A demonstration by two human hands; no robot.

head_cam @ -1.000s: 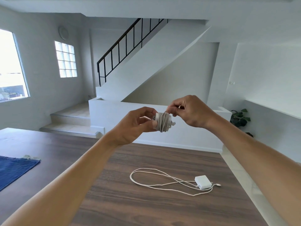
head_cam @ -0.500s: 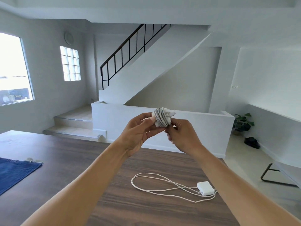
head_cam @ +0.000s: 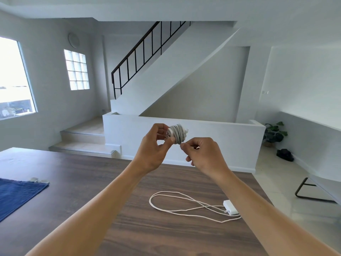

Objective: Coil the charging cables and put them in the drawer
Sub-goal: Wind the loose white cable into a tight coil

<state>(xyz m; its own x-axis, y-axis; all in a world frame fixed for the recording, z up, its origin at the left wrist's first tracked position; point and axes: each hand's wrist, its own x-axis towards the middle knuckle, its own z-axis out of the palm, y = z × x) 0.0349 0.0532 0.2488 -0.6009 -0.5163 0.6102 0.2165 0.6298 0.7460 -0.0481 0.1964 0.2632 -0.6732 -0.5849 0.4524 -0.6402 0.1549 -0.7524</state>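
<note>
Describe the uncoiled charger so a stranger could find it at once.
Look at the wooden table, toward its right edge. There a white charger block lies with its white cable sprawled in loose loops, unlike the tightly wound bundle gripped in the left hand.

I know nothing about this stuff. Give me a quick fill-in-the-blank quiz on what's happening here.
The left hand grips a bundle of wound ____.
The right hand pinches its loose ____.
A white adapter lies on the wooden ____.
The cloth at far left is ____.
Missing words: cable, end, table, blue.
</note>
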